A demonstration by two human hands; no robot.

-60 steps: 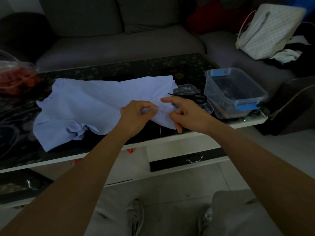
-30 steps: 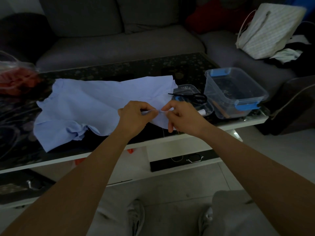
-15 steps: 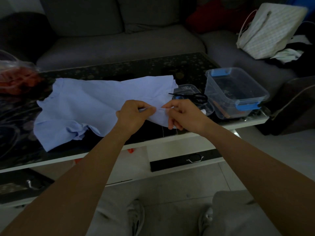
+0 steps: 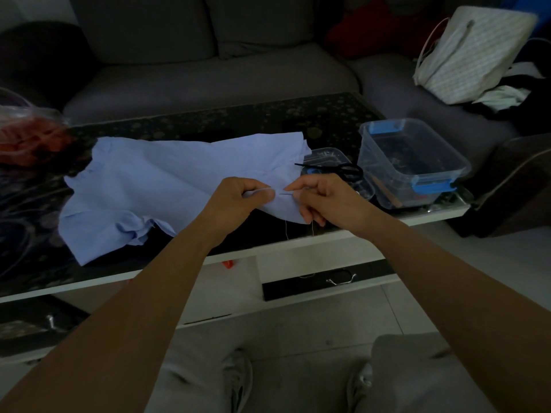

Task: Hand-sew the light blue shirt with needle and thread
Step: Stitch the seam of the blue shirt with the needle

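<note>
Head camera looking forward and down

It is facing a dark table point(image 4: 328, 120) at close range, with the sofa point(image 4: 208, 76) lying beyond and the wearer's knees showing below.

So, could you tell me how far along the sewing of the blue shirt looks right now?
Mid-stitch. The needle is threaded: thread hangs below the cloth. The left hand pinches the light blue shirt edge while the right hand works the needle. Finished stitches are too small to judge; scissors lie unused.
</note>
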